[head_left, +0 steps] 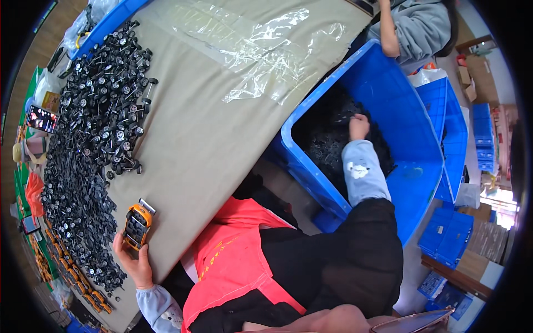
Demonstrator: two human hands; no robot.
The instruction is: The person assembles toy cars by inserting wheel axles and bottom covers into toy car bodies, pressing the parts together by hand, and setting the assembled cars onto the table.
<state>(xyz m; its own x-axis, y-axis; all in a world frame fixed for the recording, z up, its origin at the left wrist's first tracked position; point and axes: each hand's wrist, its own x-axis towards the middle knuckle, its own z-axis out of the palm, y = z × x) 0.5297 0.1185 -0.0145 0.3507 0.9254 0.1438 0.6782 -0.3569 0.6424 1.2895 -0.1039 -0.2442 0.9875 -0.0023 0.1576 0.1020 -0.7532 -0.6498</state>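
My left hand (136,266) grips an orange toy car body (137,226) at the near left part of the cloth-covered table, thumb on one side and fingers on the other. The car's dark, hollow underside faces up, and a grey bar sticks out at its far end. To my right, my right hand (360,127) is inside a large blue bin (411,172), just over a heap of small black plastic parts (327,139). Its fingers are curled closed, and whatever may be in them is too small to make out.
Wheel-and-axle sets (114,94) and small black parts (78,183) pile along the table's left side. Several orange car bodies (78,277) line up beyond. Clear plastic sheeting (272,50) covers the far table (183,139). Another person's sleeve (419,30) is at the far right, beside more blue bins (447,127).
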